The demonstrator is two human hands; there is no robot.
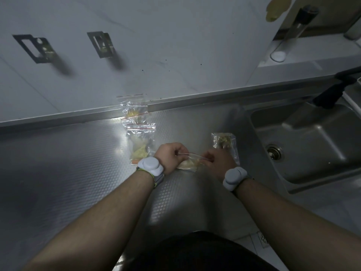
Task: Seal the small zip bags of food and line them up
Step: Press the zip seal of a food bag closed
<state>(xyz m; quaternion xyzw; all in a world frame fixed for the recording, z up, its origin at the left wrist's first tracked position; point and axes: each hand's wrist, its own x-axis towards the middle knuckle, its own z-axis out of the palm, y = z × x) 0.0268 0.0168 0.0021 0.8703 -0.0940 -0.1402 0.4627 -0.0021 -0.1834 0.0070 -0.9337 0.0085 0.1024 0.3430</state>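
Sealing is under way: the left hand [172, 155] and right hand [218, 163] each pinch an end of the zip bag's [190, 163] strip, held just above the counter [78, 163]. Next, fingers likely press along the strip, then set it beside the bag row [139, 132].

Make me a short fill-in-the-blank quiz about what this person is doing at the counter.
1. Both hands, left hand and right hand, pinch the top of one small zip ____.
2. The sink lies to the person's ____.
3. Each wrist wears a ____ band.
4. The finished bags run from the hands toward the ____.

Missing words: bag; right; grey; wall
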